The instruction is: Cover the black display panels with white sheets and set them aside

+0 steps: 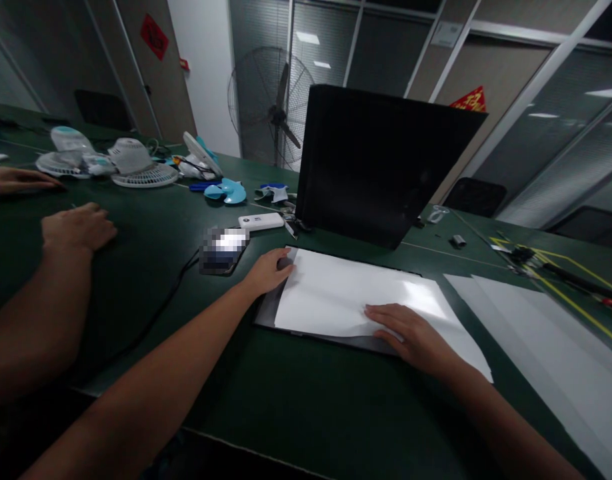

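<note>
A white sheet of paper (331, 293) lies on a thin dark grey board (269, 308) on the table, its right end reaching past the board. My left hand (270, 272) rests at the upper left corner of the paper and board, thumb and fingers apart. Across the sheet's lower middle my right hand (409, 335) lies nearly flat, fingers stretched to the left and thumb near the front edge. Just behind the board stands a large black panel (381, 167), leaning slightly.
More white sheets (541, 333) lie at the right. Left of the board are a phone (223, 252) with a cable and a white stick-shaped device (261, 221). Fan parts (146, 175) and blue fan blades (227, 191) sit farther back. Another person's hands (79, 230) rest at the left.
</note>
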### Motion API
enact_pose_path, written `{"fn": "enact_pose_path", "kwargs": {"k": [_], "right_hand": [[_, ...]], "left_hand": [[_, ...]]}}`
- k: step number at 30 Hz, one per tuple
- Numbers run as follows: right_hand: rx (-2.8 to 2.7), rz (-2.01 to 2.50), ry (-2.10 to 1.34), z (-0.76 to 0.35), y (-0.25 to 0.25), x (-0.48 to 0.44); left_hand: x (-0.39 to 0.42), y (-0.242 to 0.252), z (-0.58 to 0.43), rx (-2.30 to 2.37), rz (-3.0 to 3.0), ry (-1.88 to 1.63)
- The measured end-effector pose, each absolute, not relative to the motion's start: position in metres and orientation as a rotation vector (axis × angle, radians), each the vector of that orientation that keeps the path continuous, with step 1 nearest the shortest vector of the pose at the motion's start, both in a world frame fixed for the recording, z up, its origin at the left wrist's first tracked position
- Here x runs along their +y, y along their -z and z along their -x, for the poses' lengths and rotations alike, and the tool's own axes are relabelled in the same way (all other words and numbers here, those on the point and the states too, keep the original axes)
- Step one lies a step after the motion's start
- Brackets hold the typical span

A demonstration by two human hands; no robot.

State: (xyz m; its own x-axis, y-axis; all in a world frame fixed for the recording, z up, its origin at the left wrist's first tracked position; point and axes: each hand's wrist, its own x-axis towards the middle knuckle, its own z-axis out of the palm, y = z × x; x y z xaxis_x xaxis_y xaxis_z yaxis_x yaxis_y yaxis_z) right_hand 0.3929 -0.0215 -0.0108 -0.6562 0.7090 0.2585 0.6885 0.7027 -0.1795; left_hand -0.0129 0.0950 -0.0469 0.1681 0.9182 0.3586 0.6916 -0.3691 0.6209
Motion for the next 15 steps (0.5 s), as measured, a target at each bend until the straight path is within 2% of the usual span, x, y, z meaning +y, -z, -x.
{"fn": "enact_pose_path", "kwargs": {"k": [15], "right_hand": [[-2.716,0.999,-0.195,-0.383,0.011,-0.027]], "left_hand": [[0.101,0.051,0.016,1.509,-2.286,-0.982]]}}
